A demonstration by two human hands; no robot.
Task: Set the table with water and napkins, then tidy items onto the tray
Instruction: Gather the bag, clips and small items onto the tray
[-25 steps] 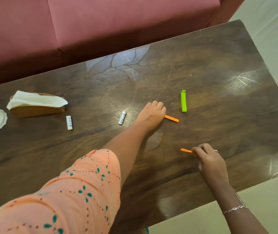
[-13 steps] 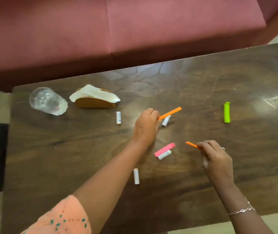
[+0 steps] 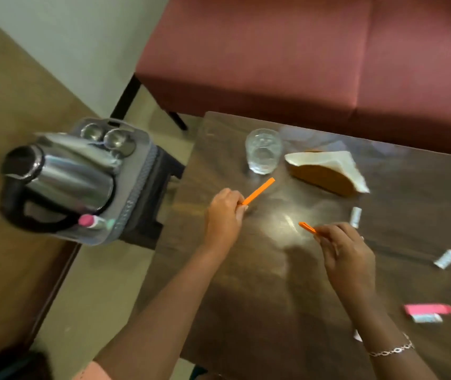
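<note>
My left hand (image 3: pixel 225 212) pinches a long orange clip (image 3: pixel 259 191) that sticks up and to the right above the dark wooden table (image 3: pixel 246 311). My right hand (image 3: pixel 346 252) pinches a second, shorter orange clip (image 3: pixel 307 227) by one end. A clear glass (image 3: pixel 263 151) stands near the table's far left corner, with a wooden napkin holder and white napkins (image 3: pixel 328 171) just right of it. A grey tray (image 3: pixel 133 193) sits on a stool left of the table, carrying a steel kettle (image 3: pixel 59 182) and two steel cups (image 3: pixel 106 135).
Small white batteries (image 3: pixel 356 217) (image 3: pixel 446 258) lie on the table right of my hands. A pink clip (image 3: pixel 430 309) with another battery beside it lies at the right. A pink-capped item (image 3: pixel 87 221) rests on the tray's near edge. A red sofa (image 3: pixel 301 50) runs behind the table.
The view has swung left, bringing the tray and kettle into sight. My left hand has lifted its orange clip and moved left toward the table's edge; my right hand still holds the other clip.
</note>
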